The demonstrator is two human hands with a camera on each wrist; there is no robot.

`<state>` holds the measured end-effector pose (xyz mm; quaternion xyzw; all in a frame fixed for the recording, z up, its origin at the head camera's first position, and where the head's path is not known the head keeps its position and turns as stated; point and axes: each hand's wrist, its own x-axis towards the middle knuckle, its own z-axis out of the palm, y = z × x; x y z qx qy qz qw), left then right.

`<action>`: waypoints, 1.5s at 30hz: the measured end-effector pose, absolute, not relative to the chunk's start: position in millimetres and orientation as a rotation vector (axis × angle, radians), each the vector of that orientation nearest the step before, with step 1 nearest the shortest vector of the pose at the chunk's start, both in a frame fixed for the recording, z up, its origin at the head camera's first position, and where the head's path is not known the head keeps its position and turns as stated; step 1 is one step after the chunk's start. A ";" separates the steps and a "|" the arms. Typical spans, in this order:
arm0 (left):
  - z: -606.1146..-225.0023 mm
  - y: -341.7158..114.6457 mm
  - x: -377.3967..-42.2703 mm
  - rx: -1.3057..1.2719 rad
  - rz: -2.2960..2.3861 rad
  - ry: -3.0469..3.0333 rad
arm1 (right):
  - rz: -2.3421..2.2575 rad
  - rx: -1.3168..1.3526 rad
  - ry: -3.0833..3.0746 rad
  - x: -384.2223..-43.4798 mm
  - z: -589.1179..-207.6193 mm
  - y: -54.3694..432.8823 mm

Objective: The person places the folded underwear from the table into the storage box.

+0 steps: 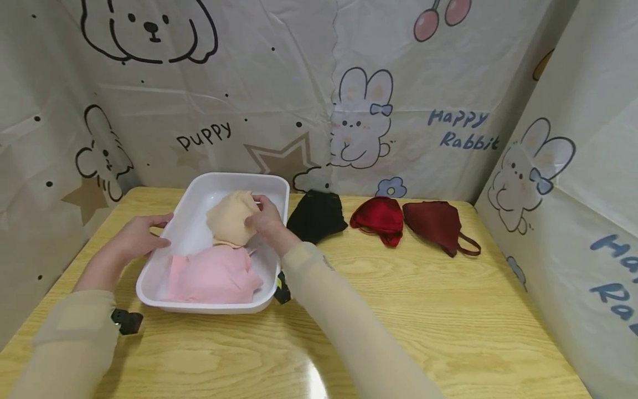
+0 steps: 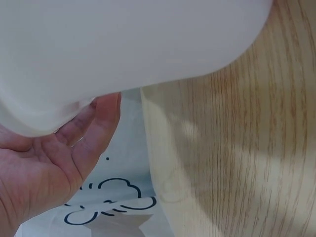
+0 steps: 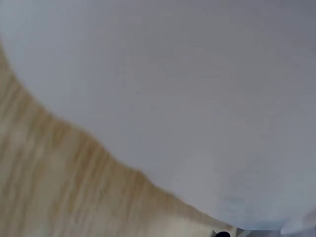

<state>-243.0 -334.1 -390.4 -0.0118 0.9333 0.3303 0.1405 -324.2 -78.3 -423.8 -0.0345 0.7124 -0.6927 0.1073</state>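
A white plastic tub (image 1: 204, 307) stands on the table's left half. My left hand (image 1: 137, 237) holds its left rim, thumb over the edge and fingers beneath; the left wrist view shows this hand (image 2: 54, 163) under the lip. Inside the tub, my right hand (image 1: 268, 220) pinches the right edge of a folded beige bra (image 1: 228, 219). A folded pink bra (image 1: 211, 277) lies in the near end, just in front of the beige one. In the right wrist view the tub's wall (image 3: 163, 98) fills most of the picture and hides that hand.
Right of the tub, along the back of the wooden table (image 1: 423, 321), lie a folded black bra (image 1: 318, 216), a bright red one (image 1: 381, 216) and a dark red one (image 1: 433, 221) with a strap loop. Printed cloth (image 1: 279, 72) hangs behind and at both sides.
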 end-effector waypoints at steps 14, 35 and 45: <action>-391.1 -336.0 -243.6 -0.020 0.937 2.721 | -1.526 -0.441 2.438 -330.1 -417.4 -73.7; -390.1 -332.7 -241.1 -0.030 0.953 2.717 | -1.098 -0.720 2.667 -341.0 -418.0 -72.1; -391.7 -334.8 -241.9 -0.018 0.954 2.719 | -1.070 -0.783 2.634 -338.9 -412.7 -71.0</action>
